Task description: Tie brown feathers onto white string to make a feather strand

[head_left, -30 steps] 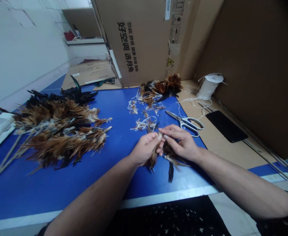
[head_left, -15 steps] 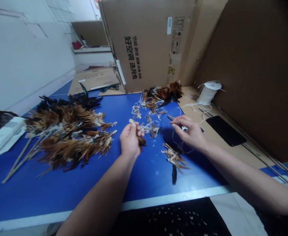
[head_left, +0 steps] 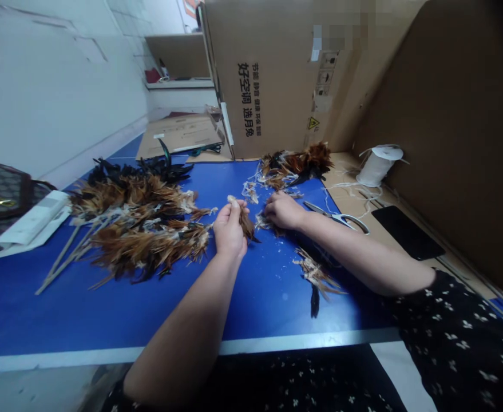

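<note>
My left hand [head_left: 229,229] is closed around a small bunch of brown feathers [head_left: 246,224], its pale bound end poking up past the thumb. Just to the right, my right hand [head_left: 283,210] reaches down with curled fingers over a small heap of feather scraps and clear strips [head_left: 262,221]; its fingertips are partly hidden, and what they pinch cannot be made out. Beyond that wrist lie the scissors [head_left: 354,222], partly covered by the forearm. A loose tuft of brown and black feathers [head_left: 315,272] rests on the blue table nearer to me.
Large feather bundles [head_left: 148,240] with thin sticks [head_left: 58,260] fill the left side. Another feather pile [head_left: 303,163] sits at the back, before a big cardboard box [head_left: 285,86]. A spool of white string [head_left: 377,166] and a black phone [head_left: 408,232] are on the right.
My right hand has left the scissors, which now lie on the table, and moved left to the scraps. My left hand still grips the feather bunch. The camera view has turned slightly left.
</note>
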`<state>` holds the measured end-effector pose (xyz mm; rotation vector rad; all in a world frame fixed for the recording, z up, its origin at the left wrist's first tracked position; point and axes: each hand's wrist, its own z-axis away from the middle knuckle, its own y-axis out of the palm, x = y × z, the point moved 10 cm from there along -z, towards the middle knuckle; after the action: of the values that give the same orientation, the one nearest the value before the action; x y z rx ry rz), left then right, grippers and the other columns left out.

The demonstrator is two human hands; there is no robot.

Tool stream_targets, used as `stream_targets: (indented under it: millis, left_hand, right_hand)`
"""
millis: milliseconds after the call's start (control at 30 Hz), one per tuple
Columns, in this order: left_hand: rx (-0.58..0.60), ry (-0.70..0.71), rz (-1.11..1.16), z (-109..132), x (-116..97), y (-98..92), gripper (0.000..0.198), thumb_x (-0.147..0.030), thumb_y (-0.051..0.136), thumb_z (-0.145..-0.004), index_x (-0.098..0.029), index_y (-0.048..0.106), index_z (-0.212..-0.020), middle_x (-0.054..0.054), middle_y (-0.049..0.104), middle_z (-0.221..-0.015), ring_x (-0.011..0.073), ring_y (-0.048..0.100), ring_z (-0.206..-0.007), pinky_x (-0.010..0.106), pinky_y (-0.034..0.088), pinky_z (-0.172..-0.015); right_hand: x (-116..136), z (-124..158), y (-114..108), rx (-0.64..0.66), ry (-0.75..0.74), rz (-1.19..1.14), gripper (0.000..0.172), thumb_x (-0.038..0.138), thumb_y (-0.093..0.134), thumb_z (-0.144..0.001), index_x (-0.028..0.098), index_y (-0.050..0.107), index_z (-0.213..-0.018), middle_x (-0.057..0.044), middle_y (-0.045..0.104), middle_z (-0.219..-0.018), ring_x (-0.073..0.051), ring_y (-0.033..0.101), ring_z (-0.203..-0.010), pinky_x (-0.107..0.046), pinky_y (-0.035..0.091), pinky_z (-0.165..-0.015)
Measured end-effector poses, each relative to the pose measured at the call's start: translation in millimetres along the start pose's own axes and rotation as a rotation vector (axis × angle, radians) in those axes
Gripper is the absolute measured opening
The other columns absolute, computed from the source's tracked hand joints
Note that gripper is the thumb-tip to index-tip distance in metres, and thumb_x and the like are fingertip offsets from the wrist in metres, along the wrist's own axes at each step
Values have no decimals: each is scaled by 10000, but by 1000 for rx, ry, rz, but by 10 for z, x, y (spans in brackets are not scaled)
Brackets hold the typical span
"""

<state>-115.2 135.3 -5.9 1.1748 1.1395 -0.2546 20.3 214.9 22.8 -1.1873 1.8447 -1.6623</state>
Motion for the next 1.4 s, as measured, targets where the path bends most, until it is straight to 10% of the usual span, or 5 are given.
stream_targets:
  millis: [233,400,633,933,1400]
  left_hand:
    - [1,41,-9,-44,-54,-14,390,-497,838,-779,-144,717,-892,42,727,-908,107,649,-778,212,498,-722]
    - [125,-40,19,88,2,178,402,-494,852,-777,-144,686,-886,12,674,-775,99,624,-663,239,523,-694]
    - [477,-270,-33,608,272,623,370,-402,866,-794,-91,725,-938,2,588,-700,38,429,-528,186,355,-497]
    - [551,-380,-22,804,326,714,824,-371,898,-763,-146,441,-1410,-30,653,-681,93,497,-503,258,463,-529]
    - [528,-320,-106,768,384,664,414,-378,887,-752,-138,602,-931,39,723,-712,100,582,-488,253,488,-540]
  right_hand:
    - [-122,159,-533,-237,77,-105,108,185,599,-908,139,695,-926,-123,732,-982,-230,640,-936,-364,499,-903]
    - [-350,584,-1080,-596,173,-808,249,433,654,-950,199,589,-895,-66,737,-894,-176,686,-791,-322,555,-743]
    - [-186,830,-703,-410,233,-903,368,540,692,-907,192,575,-882,2,649,-770,-100,514,-573,-245,440,-561]
    - [28,1014,-422,-346,187,-776,254,415,614,-959,172,626,-887,-11,644,-790,-141,565,-710,-270,486,-698]
    - [150,1115,-269,-246,247,-1035,390,582,655,-930,198,595,-896,-24,701,-793,-143,628,-625,-284,531,-622]
